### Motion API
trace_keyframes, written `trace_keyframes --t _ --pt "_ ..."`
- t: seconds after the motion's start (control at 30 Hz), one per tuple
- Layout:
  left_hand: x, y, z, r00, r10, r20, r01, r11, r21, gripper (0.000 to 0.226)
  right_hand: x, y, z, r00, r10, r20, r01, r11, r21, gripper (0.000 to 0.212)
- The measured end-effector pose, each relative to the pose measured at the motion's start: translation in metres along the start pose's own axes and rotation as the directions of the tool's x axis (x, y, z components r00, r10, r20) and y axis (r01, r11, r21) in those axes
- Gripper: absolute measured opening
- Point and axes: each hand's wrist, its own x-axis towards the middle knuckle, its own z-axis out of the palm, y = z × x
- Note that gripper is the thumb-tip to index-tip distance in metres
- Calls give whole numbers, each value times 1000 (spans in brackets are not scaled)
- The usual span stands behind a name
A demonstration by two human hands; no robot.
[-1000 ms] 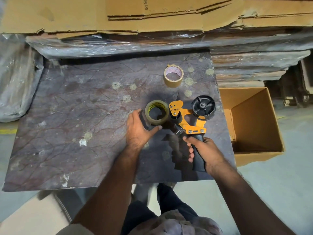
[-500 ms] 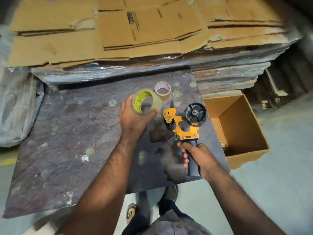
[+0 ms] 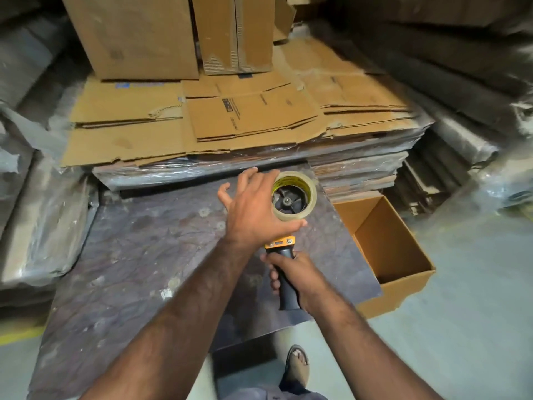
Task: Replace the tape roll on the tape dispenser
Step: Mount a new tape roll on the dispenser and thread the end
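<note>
Above the tabletop: both hands work over the dark, veined stone-pattern tabletop (image 3: 129, 255), toward its far right part.
Tape roll: the clear, yellow-cored round tape roll (image 3: 308, 194) sits around the black spoked plastic hub (image 3: 288, 201) of the dispenser; the hub shows through the roll's centre hole. How far the roll is seated on the hub cannot be told.
Left hand: the left hand (image 3: 253, 212) grips the tape roll from the left side, thumb under the roll's near edge, fingers spread over its far edge.
Tape dispenser: the orange metal tape dispenser with black grip (image 3: 281, 243) is held above the tabletop, hub end away from the person. Only the orange plate near the handle and the hub are visible; the rest is hidden behind the left hand.
Right hand: the right hand (image 3: 294, 277) is closed around the black handle (image 3: 287, 295) of the dispenser, with the handle's lower end protruding toward the person.
Open box: an open brown cardboard box (image 3: 403, 272) stands on the floor, just beside the right edge of the tabletop.
Background: flattened brown cardboard sheets (image 3: 230, 119) lie stacked beyond the far edge of the tabletop, on plastic-wrapped bundles; upright cartons stand behind them.
Floor: one sandalled foot (image 3: 298, 366) is visible below the near edge of the tabletop.
</note>
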Motion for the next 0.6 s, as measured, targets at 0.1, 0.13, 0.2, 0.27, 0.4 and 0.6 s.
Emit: trace_keyframes --t 0.1,0.13,0.2,0.27,0.4,0.6 --pt "-11 -6 -11 1000 2 9 -2 1000 9 109 -13 9 10 1000 -1 -20 1 1000 -1 26" --pt "-15 -7 -13 1000 3 13 -3 1000 11 109 -17 11 13 1000 -1 -28 1 1000 -3 26" --pt "-23 -8 -17 1000 5 18 -6 1000 17 110 -24 16 18 999 0 -46 0 1000 2 26" --pt "-31 -9 -18 1000 6 12 -6 1000 11 110 -32 20 23 998 -6 -61 6 1000 11 26" --pt "-39 -11 -21 1000 -16 13 16 1000 -17 112 -43 25 28 992 -42 -118 37 999 -37 26" --pt "-42 -8 -27 999 -43 23 44 999 -24 112 -52 29 28 979 -86 -185 63 990 -126 20"
